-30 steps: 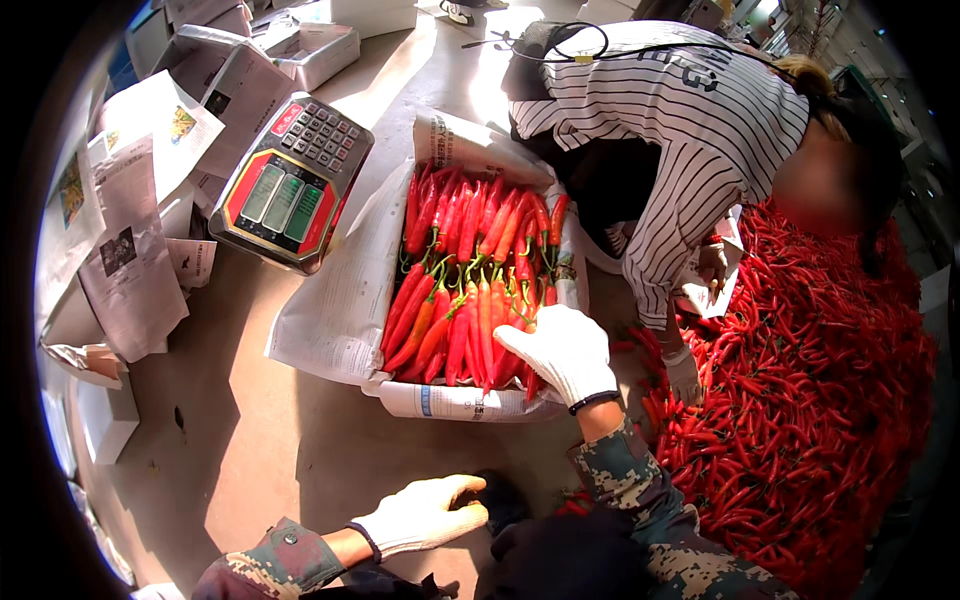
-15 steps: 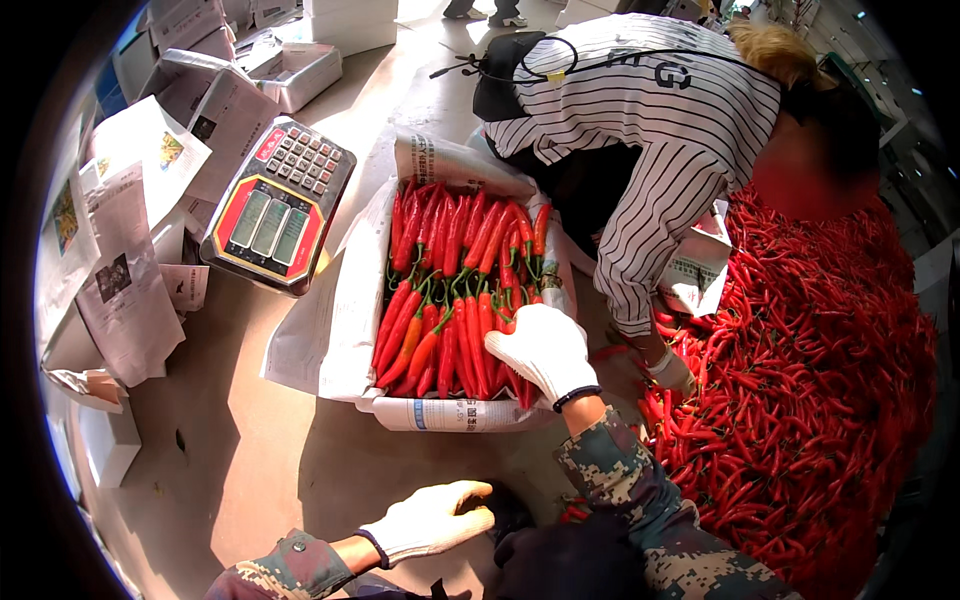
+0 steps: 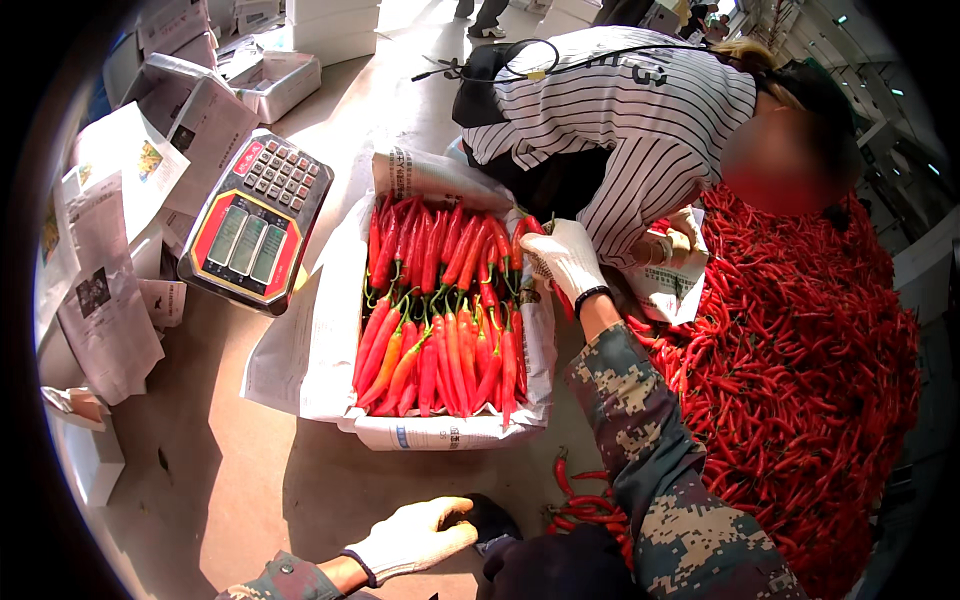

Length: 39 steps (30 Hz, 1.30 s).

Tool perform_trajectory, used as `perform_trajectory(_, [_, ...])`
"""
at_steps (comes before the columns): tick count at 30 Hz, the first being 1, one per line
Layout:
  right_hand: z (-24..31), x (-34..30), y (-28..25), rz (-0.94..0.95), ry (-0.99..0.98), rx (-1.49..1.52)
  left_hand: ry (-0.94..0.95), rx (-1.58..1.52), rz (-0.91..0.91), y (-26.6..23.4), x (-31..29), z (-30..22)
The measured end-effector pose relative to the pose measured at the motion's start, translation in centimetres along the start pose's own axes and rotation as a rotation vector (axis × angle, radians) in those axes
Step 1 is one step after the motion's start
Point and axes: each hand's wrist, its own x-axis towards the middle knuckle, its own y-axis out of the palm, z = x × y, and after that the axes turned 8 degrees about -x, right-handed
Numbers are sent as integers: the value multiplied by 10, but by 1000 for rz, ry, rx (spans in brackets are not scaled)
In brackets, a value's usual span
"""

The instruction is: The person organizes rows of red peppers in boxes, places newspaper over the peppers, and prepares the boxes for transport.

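A box lined with newsprint (image 3: 470, 432) holds red chili peppers (image 3: 437, 330) packed in two rows, their green stems meeting in the middle. At the box's right far corner is my right hand (image 3: 568, 262) in a white knit glove, fingers closed round a red chili pepper (image 3: 563, 298) whose end shows below the glove. The glove covers most of what it grips. My left hand (image 3: 412, 542), also gloved, hangs low in front of the box. Its thumb and fingers are apart, with nothing between them.
A large heap of red chili peppers (image 3: 790, 400) spreads on the right. Over its edge bends a person in a striped shirt (image 3: 620, 120), a gloved hand at a newsprint-lined container (image 3: 672, 285). A digital scale (image 3: 258, 220) stands left of the box, near white foam boxes (image 3: 278, 88) and newsprint sheets (image 3: 105, 290).
My right hand has moved from over the packed peppers to the box's far right corner and closed on a pepper. The person's hand has moved from the heap to the lined container.
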Motion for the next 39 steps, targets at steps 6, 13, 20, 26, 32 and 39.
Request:
perform_trajectory(6, [37,43,13,214,13,-414,-15,-4,-3,3,4,15])
perform_trajectory(13, [24,58,17,302,-76,-341,25,13,44,2,9,10])
perform_trajectory(20, [38,-24,-50,183,-51,82,8,21,55,1,10,13])
perform_trajectory(26, [-63,-184,-166,293,157,-400,-106,-240,33,20,-7,40])
perform_trajectory(32, [-175,-302,-255,356,643,-1404,-188,-187,272,28,-3,33])
perform_trajectory(39, [-67,-234,-91,236,-291,-601,-68,-12,210,29,-2,17])
